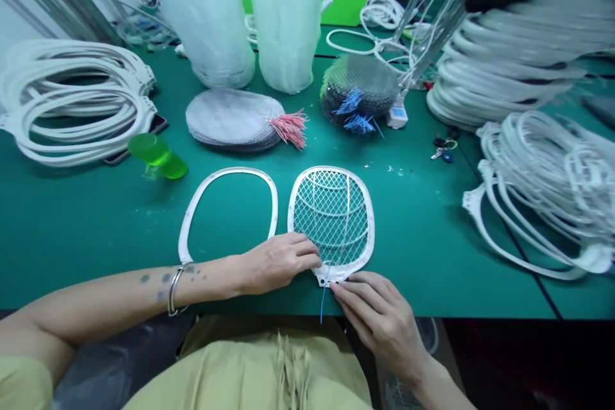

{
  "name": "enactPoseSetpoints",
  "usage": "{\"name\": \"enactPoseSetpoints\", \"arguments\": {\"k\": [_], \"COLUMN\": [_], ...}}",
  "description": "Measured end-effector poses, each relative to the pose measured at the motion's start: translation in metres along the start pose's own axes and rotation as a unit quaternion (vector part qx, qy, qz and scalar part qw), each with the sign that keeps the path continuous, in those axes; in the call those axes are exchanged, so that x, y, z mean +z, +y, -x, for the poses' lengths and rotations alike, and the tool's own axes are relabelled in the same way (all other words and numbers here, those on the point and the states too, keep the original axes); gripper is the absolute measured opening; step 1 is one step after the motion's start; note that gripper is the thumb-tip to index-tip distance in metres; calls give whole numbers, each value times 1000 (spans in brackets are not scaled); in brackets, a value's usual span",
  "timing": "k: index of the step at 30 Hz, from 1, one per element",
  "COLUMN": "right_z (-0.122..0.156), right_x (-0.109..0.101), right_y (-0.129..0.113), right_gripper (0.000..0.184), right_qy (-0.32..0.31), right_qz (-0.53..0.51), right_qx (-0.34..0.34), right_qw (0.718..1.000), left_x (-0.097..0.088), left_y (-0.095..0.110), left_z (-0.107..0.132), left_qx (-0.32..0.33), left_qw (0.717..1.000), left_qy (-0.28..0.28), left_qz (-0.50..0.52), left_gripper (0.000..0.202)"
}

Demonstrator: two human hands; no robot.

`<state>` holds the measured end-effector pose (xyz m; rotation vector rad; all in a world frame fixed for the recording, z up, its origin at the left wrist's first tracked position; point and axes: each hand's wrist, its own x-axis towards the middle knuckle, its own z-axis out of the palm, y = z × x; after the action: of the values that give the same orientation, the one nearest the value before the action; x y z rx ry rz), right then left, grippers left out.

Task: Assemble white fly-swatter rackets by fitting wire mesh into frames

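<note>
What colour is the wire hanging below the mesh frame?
The wire is blue, clearest in the head view.

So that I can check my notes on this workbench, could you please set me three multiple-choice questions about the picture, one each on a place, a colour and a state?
1. Where is the metal bangle?
A. On the right wrist
B. On the left wrist
C. Lying on the bench

2. What colour is the wire hanging below the mesh-fitted white racket frame?
A. Blue
B. Red
C. White

3. What state is the other white frame in?
A. Fitted with mesh
B. Stacked under the racket frame
C. An open ring with no mesh

Answers:
1. B: it circles the arm ending in the left hand.
2. A: the blue strand runs down beside the right hand.
3. C: the green bench top shows through the ring.
</note>
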<state>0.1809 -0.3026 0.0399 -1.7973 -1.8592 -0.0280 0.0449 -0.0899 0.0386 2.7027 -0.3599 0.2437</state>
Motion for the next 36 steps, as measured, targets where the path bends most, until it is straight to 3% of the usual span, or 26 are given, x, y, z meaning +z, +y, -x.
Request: {"name": "enactPoseSetpoints", "arguments": {"k": [11, 16, 19, 23, 28, 36], "right_z": [-2, -13, -29, -53, -77, -85], "right_x": [-2, -9, -10, -6, -6, -4], "right_y": [2, 3, 7, 17, 24, 27], "right_gripper": [27, 16, 11, 20, 25, 26], "right_qy": [-25, -94, -138, -232, -345, -365], "right_qz": [-24, -76, -104, -115, -81, -73], "right_qx": [23, 75, 189, 332, 388, 403], "right_qw": [999, 990, 967, 907, 851, 836], "left_x": [2, -5, -8, -11, -12, -8], "left_y": [0, 2, 2, 4, 12, 25], "left_z": [3, -1, -5, -5, 3, 5], "left_qx": [30, 50, 60, 76, 92, 3], "left_qw": [999, 995, 992, 987, 983, 987], "left_qy": [3, -31, -53, -68, -69, -69], "left_qz": [-37, -86, -96, -124, -144, -142], "left_gripper": [28, 22, 18, 22, 33, 38]}}
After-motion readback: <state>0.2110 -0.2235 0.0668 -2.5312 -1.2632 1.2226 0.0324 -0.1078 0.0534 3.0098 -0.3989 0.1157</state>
